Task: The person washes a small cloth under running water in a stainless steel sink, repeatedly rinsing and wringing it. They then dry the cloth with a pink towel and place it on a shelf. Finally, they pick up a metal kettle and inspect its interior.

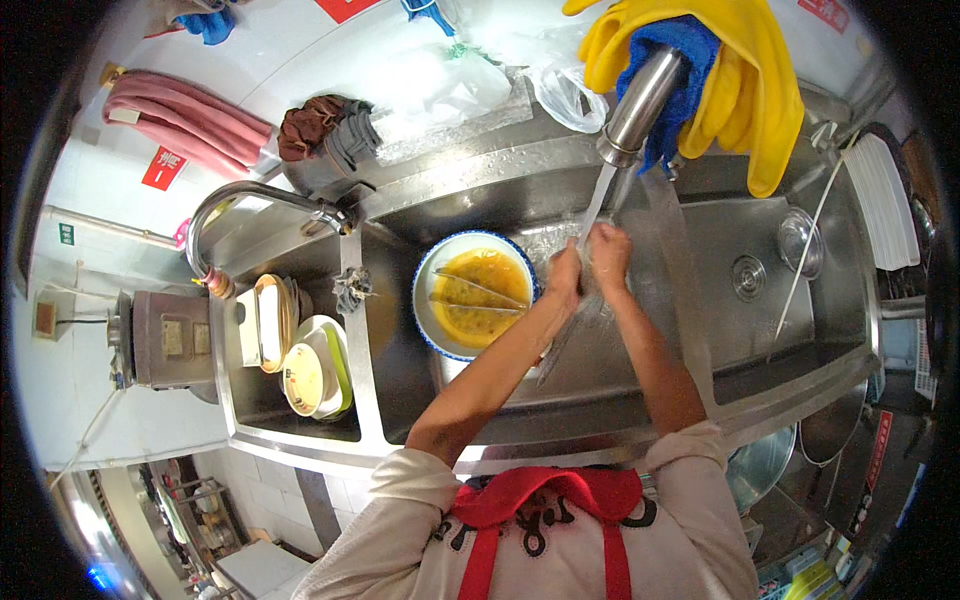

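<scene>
Both my hands are in the middle sink basin (pixel 600 390), under water running from a wide metal spout (pixel 639 105). My left hand (pixel 566 266) is on the left of the stream, fingers curled. Close by on the right, my right hand (pixel 609 255) is bent in the water. Something dark shows below my left palm, but splashing water and my fingers hide what it is. To the left of my hands stands a white bowl with a blue rim (pixel 421 315). It holds yellow-brown liquid (pixel 487 262), with two thin utensils (pixel 480 289) lying across it.
Stacked dishes (pixel 304 379) sit in the left basin below a curved faucet (pixel 247 191). A grey rag (pixel 352 289) hangs over the divider. Yellow rubber gloves (pixel 772 112) and a blue cloth (pixel 660 45) drape the spout. A metal bowl (pixel 799 232) lies in the right basin.
</scene>
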{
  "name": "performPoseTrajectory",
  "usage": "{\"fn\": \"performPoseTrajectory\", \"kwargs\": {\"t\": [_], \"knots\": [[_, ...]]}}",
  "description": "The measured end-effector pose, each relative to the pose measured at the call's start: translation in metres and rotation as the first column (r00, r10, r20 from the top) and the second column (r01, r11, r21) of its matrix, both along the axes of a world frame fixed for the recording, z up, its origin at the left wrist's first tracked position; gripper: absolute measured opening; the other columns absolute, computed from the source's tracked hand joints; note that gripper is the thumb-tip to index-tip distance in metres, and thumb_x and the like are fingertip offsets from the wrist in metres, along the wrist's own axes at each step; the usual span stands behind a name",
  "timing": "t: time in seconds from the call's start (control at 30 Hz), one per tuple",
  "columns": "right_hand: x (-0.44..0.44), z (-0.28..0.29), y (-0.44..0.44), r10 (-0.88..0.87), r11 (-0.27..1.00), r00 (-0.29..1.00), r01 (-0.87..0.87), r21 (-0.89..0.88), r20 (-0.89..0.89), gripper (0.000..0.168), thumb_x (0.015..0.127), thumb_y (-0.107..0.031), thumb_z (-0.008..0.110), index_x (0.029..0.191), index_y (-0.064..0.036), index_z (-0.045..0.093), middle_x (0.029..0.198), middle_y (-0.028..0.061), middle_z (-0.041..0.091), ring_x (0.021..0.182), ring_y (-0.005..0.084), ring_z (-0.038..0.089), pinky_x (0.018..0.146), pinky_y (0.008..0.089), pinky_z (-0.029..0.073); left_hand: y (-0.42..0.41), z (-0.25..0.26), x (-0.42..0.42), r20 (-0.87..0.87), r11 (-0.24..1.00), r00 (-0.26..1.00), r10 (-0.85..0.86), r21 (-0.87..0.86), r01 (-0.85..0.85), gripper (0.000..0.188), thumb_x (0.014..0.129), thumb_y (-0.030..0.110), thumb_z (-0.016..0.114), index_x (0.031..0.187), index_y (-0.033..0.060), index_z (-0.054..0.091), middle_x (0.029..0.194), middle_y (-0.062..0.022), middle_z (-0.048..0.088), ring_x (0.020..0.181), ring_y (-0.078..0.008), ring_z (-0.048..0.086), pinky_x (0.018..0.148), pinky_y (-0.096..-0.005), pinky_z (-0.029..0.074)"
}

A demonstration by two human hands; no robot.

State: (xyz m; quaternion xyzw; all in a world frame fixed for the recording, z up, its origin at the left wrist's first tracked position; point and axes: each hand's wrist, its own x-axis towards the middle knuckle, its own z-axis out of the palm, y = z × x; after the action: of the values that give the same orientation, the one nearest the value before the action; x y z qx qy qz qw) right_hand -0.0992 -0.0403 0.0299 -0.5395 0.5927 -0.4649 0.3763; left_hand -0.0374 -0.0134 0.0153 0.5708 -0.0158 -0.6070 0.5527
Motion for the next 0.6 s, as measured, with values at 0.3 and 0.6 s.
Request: {"fn": "performPoseTrajectory", "kwargs": {"t": [0.3,0.6], "knots": [[0.006,-0.003,0.014,0.047,0.998,0.998,-0.049,0.041,0.046,0.025,0.074,-0.023,0.049,0.068,0.0,0.055,0.06,0.0192,0.052,0.054,0.0306,0.052,0.051,0.0377,0.038,0.013,0.017,0.006,0.059,0.999,0.998,-0.006,0.04,0.004,0.03,0.078,0.028,0.048,0.079,-0.0011,0.053,0.067,-0.0078,0.051,0.06,-0.016,0.048,0.051,-0.033,0.038],[0.011,-0.005,0.022,0.064,0.998,0.982,-0.064,0.005,-0.177,0.023,0.076,-0.021,0.046,0.068,-0.002,0.056,0.06,0.0182,0.052,0.052,0.0316,0.051,0.049,0.038,0.039,0.012,-0.003,0.011,0.105,0.996,0.991,-0.087,0.046,0.082,0.034,0.08,0.033,0.045,0.088,0.0006,0.052,0.074,-0.0109,0.053,0.064,-0.0178,0.05,0.055,-0.0339,0.042]]}}
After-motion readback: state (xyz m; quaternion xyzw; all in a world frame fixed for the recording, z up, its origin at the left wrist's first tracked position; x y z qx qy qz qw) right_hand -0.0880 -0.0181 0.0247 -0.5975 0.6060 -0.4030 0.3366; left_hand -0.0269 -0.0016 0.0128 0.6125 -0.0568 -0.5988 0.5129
